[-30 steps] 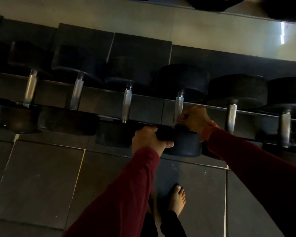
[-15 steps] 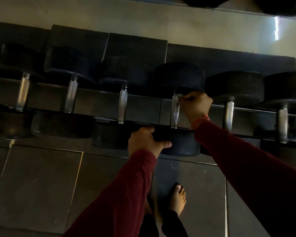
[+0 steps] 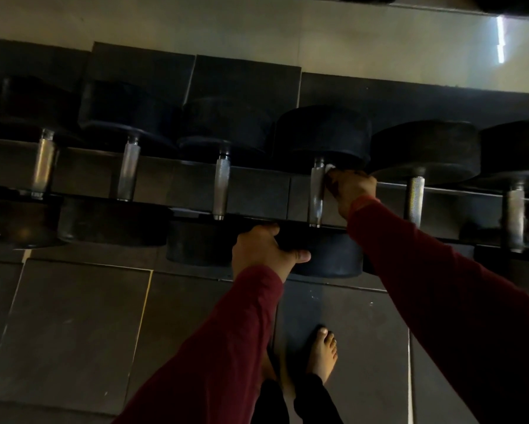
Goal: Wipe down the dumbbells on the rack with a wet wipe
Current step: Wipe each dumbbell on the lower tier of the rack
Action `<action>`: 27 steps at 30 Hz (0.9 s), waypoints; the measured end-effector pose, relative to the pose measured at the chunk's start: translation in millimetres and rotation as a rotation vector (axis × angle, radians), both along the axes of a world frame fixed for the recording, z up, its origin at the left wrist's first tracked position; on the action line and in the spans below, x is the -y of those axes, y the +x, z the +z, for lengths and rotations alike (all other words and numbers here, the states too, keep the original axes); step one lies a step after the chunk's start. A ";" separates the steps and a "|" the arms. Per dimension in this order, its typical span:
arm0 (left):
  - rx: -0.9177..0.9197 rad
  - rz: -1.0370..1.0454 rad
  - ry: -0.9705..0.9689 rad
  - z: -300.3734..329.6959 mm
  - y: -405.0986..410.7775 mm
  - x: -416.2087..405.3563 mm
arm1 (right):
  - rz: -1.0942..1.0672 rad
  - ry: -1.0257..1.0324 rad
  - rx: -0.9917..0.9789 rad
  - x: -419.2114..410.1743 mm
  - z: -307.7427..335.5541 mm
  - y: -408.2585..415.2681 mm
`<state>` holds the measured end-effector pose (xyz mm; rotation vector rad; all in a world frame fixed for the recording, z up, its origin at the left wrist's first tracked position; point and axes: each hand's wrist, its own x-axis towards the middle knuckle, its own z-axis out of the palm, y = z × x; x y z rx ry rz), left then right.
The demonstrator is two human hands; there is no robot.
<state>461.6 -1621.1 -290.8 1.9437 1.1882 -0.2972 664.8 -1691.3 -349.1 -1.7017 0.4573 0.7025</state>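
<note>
Several black dumbbells with steel handles lie side by side on a dark rack (image 3: 257, 191). My right hand (image 3: 350, 188) pinches a white wet wipe (image 3: 329, 169) against the far end of one steel handle (image 3: 316, 194), just below that dumbbell's far head (image 3: 323, 133). My left hand (image 3: 264, 250) grips the near head (image 3: 327, 255) of the same dumbbell, fingers over its top edge and thumb along its side. Most of the wipe is hidden inside my right hand.
Neighbouring dumbbells sit close on both sides, one handle (image 3: 222, 188) to the left and another handle (image 3: 414, 198) to the right. Dark floor tiles (image 3: 73, 332) lie below the rack, and my bare foot (image 3: 321, 356) stands on them.
My right hand has slid the wipe along the handle from its near end up to its far end. My left hand has kept its grip on the near head.
</note>
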 end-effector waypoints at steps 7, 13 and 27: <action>0.012 0.017 0.006 -0.5 -1.3 0.4 | -0.084 -0.225 0.215 -8.3 2.4 -11.6; 0.007 0.001 0.012 -2.2 -1.6 -0.2 | -0.224 -0.079 0.050 -11.4 -1.3 -8.4; 0.014 -0.025 0.051 -6.7 -2.9 1.7 | 0.122 -0.562 0.608 -33.5 12.2 -32.4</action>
